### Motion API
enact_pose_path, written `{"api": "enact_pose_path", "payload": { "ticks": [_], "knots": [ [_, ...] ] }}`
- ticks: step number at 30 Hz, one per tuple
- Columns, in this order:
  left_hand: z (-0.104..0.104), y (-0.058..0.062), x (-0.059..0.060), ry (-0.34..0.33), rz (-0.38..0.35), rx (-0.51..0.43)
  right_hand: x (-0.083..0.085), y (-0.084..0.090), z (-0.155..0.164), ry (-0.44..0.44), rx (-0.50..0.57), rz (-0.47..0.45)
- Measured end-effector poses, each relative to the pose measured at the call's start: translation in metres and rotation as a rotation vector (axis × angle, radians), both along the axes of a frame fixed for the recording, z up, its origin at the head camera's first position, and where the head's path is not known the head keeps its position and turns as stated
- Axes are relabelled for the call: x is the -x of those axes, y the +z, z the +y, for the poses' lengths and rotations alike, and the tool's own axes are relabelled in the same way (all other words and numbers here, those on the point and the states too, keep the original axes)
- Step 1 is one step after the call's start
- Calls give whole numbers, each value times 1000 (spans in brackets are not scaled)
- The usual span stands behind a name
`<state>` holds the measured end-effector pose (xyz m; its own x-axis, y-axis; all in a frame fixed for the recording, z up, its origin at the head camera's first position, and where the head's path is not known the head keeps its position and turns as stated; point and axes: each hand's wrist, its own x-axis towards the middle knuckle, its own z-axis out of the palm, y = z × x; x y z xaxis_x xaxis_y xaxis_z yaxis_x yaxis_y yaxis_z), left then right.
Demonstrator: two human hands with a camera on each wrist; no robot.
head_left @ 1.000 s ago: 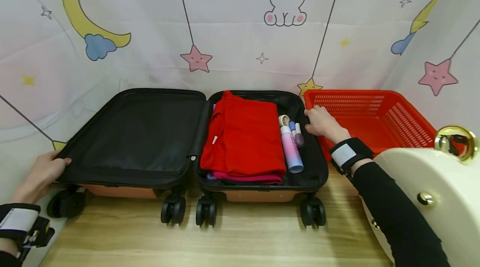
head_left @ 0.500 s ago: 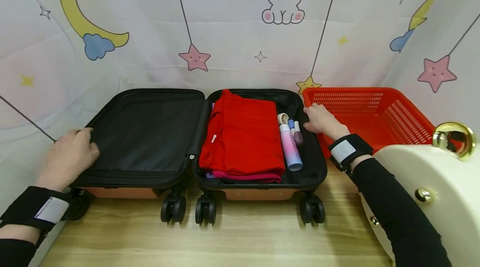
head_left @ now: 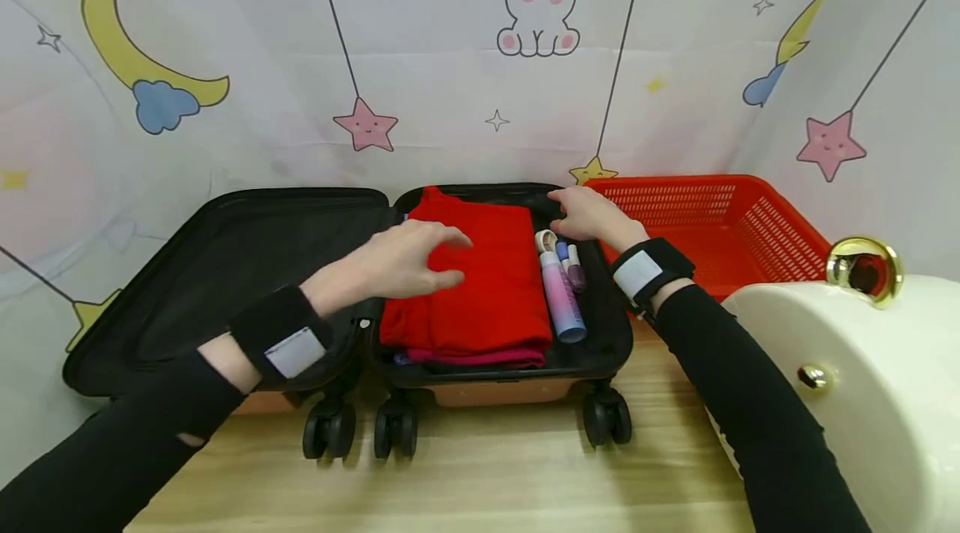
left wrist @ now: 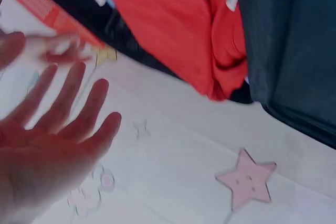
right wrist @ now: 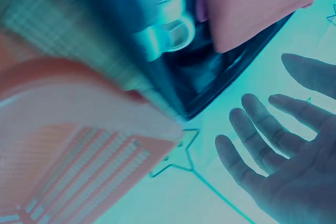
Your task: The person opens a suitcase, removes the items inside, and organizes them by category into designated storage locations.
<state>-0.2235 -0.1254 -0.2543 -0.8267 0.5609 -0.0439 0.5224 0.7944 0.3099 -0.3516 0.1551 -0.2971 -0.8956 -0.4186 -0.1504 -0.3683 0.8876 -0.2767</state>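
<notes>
An open suitcase (head_left: 225,208) with black lining lies flat on the table. Its left half is bare. The right half holds folded red clothes (head_left: 480,291) over a pink layer, with a pink-and-blue bottle (head_left: 561,300) and small tubes beside them. My left hand (head_left: 438,260) hovers over the red clothes (left wrist: 178,24), fingers spread and relaxed, holding nothing. In the left wrist view the left hand (left wrist: 52,140) shows an open palm. My right hand (head_left: 576,215) is above the tubes near the suitcase's back right corner. The right wrist view shows the right hand (right wrist: 278,150) with straight fingers, empty.
A red plastic basket (head_left: 720,216) stands right of the suitcase against the backdrop. A cream rounded case (head_left: 847,400) with gold knobs sits at the front right. Wooden tabletop (head_left: 487,475) lies in front of the suitcase wheels. A printed fabric backdrop closes the back and sides.
My left hand left the lid's left edge and swung right over the red clothes. My right hand shifted from the suitcase's right rim to above the tubes.
</notes>
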Motion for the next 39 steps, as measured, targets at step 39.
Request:
{"api": "enact_pose_path", "payload": {
  "ticks": [39],
  "knots": [
    [20, -64, 7, -172, -84, 104, 56, -57, -54, -375, 622, -411]
  ]
}}
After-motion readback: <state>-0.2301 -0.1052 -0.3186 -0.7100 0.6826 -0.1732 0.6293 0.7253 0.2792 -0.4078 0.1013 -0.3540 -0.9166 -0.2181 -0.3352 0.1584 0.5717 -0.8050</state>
